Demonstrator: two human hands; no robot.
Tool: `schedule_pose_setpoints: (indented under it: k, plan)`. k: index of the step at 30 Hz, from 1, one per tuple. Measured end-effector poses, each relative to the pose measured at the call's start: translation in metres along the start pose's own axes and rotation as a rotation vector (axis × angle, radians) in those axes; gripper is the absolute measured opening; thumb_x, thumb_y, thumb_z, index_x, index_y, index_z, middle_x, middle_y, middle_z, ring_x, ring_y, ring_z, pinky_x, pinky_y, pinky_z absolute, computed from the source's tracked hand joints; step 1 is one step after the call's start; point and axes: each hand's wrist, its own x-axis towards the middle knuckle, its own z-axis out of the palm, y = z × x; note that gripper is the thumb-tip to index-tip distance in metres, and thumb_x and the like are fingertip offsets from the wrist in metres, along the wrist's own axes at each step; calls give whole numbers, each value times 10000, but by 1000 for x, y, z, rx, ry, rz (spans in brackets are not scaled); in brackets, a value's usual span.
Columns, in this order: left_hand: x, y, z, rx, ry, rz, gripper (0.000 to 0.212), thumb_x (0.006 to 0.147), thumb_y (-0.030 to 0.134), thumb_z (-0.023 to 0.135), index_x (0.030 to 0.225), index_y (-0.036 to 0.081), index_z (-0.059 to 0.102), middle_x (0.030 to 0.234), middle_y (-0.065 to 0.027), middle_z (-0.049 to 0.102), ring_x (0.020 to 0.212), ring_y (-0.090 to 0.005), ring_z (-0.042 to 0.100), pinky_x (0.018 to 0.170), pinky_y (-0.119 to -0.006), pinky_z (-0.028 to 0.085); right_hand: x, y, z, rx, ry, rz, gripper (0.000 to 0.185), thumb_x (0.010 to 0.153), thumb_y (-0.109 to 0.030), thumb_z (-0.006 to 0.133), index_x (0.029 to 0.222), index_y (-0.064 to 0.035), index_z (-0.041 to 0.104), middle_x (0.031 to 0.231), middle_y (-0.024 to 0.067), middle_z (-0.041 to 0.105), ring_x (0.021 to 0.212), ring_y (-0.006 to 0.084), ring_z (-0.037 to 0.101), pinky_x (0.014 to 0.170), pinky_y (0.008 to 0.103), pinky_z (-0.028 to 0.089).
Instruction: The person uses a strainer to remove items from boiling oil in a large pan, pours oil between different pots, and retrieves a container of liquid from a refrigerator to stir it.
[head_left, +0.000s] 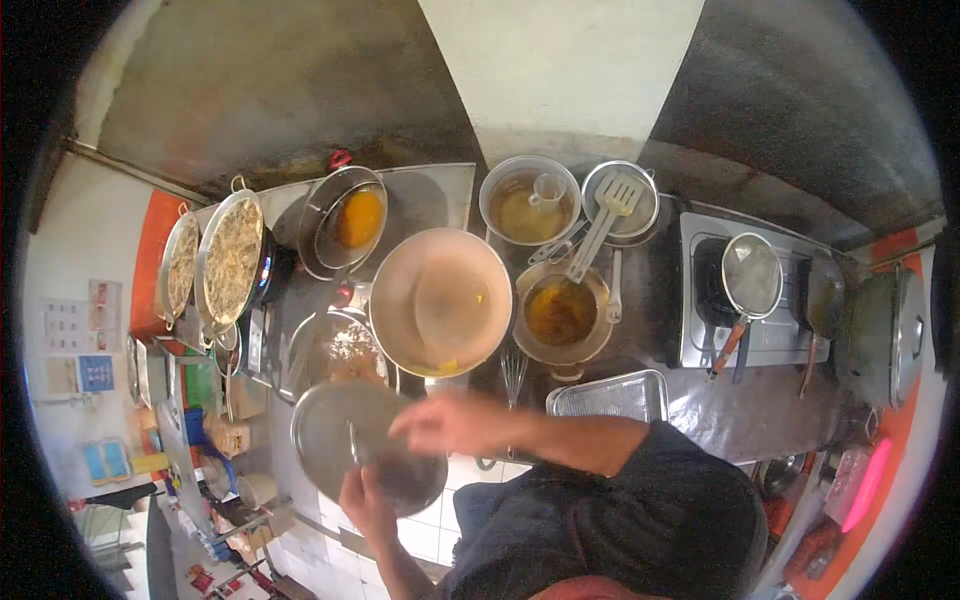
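My left hand (367, 499) is closed at the handle of a round metal pot lid (315, 442), low in front of me. Over the lid's right part is my right hand (442, 424), blurred, its fingers extended toward the handle; whether it touches the lid is not clear. Just beyond the hands stands a wide, pale bowl-like pan (442, 300) with small yellow bits inside. Partly behind the lid, a pot (345, 349) shows white flecks. Right of the pale pan, a metal pan (562, 311) holds yellow-brown contents. A wire whisk (514, 375) lies nearby.
Two large strainers (232, 259) of browned food stand left, near a pot with orange contents (360, 217). Beyond are a tub of liquid (529, 202) and a slotted spatula (616, 199) on a strainer. At right are a metal tray (615, 397) and a gas stove (705, 337) with a handled strainer (752, 277).
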Motion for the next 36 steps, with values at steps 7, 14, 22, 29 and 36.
schedule_pose_setpoints:
  k: [7,14,22,29,36]
  plan:
    - [-42,-22,-65,-20,161,-256,193,872,152,512,794,-13,572,698,-24,525,672,-105,452,616,-253,364,-44,189,-319,-784,1335,658,214,788,-162,532,896,-37,668,902,190,654,859,310,633,747,383,493]
    - [-65,-55,-90,-139,236,-341,210,876,163,520,811,-32,566,695,-7,504,645,-88,447,558,-229,341,0,181,-319,-641,1290,962,295,786,-175,524,968,26,640,1071,234,600,1034,344,573,836,416,474]
    - [-68,-57,-91,-160,269,-405,195,871,176,536,819,-12,550,715,-12,517,657,-98,456,566,-253,358,19,196,-355,-593,1146,832,298,744,-109,514,938,92,619,968,270,619,898,374,625,733,408,511]
    - [-74,-83,-84,-256,329,-384,206,876,155,521,782,-26,543,692,-7,509,631,-84,435,555,-237,331,35,212,-359,-536,1151,786,208,690,2,515,834,108,623,780,260,635,570,353,640,530,369,531]
    - [-78,-67,-83,-244,251,-335,245,876,190,541,738,-12,533,659,4,487,624,-74,408,539,-244,317,44,135,-336,-562,1205,430,193,696,-81,488,760,17,642,678,201,622,525,331,610,571,413,495]
